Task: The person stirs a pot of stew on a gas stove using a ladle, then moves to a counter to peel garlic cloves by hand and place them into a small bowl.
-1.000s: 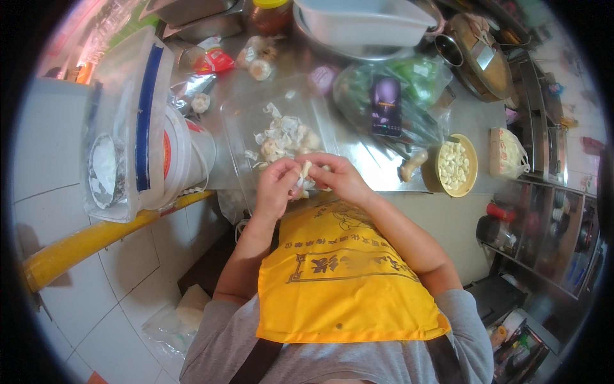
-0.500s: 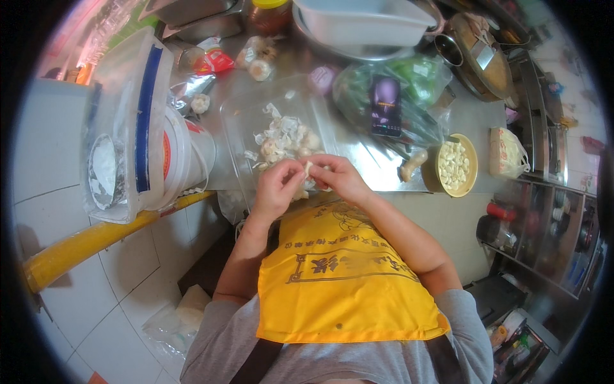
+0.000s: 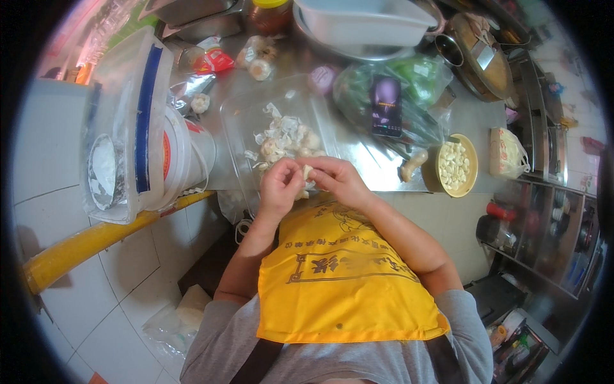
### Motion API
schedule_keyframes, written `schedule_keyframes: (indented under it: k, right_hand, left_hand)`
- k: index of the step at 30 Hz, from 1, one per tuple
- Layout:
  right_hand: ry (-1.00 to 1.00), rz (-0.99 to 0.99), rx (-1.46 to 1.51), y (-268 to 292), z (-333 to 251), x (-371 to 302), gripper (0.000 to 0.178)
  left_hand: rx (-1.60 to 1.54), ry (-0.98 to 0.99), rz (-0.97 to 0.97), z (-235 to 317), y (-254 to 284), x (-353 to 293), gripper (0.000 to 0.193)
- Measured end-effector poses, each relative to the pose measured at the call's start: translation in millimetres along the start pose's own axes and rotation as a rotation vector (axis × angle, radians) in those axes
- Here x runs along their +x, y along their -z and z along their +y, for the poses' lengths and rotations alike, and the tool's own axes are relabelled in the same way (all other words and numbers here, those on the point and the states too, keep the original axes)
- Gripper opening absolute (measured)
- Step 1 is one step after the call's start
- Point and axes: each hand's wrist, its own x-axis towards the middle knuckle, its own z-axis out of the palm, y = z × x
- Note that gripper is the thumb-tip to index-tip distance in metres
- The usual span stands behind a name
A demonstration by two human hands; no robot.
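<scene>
A pale garlic clove (image 3: 307, 171) is pinched between both my hands, just above the near edge of a clear plastic tray (image 3: 231, 137). My left hand (image 3: 280, 185) grips it from the left with thumb and fingers. From the other side, my right hand (image 3: 342, 179) holds it between thumb and forefinger; its other fingers are partly hidden. Beyond my hands, garlic bulbs and papery skins (image 3: 284, 141) lie heaped in the tray. To the right, a yellow bowl (image 3: 472, 168) contains many peeled cloves (image 3: 453, 165).
A phone (image 3: 386, 105) rests on bagged green vegetables (image 3: 419, 77) behind the bowl. A ginger-like root (image 3: 414, 165) lies left of the bowl. White buckets (image 3: 185, 150) stand at the left, a white basin (image 3: 364, 22) at the back. The steel counter's (image 3: 390, 182) near edge runs before me.
My left hand has shifted slightly to the right, and the fingers of both hands have moved a little around the clove. Everything else looks the same.
</scene>
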Motion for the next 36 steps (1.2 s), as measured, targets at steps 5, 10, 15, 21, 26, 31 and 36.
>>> schedule_keyframes:
  k: [5, 10, 15, 21, 26, 31, 36]
  right_hand:
    - [0.172, -0.009, -0.162, 0.6, -0.9, 1.2, 0.029]
    - [-0.137, 0.036, 0.083, -0.2, 2.2, 3.3, 0.018]
    - [-0.162, 0.084, 0.127, -0.9, 5.0, 4.4, 0.013]
    - [-0.187, -0.068, 0.389, 8.6, 6.7, 4.4, 0.019]
    - [-0.243, -0.123, 0.755, 11.1, 8.6, 3.8, 0.022]
    - [-0.239, -0.089, 0.556, 14.6, 7.9, 4.2, 0.024]
    - [-0.181, -0.130, 0.375, 18.9, 6.8, 3.6, 0.037]
  left_hand:
    - [-0.293, 0.212, -0.021, 0.7, 1.9, 2.7, 0.003]
    - [0.340, -0.249, 0.132, -5.9, -7.5, 2.1, 0.008]
    - [0.310, -0.207, 0.173, -1.4, -11.2, 1.9, 0.010]
    - [-0.371, 0.180, 0.045, 2.9, -7.5, 5.1, 0.005]
    - [-0.573, 0.231, -0.003, 7.7, -6.4, 3.6, 0.004]
    - [-0.260, 0.111, -0.037, 10.4, -7.8, 0.7, 0.005]
    - [-0.399, 0.249, -0.082, 5.0, -3.8, -1.6, 0.006]
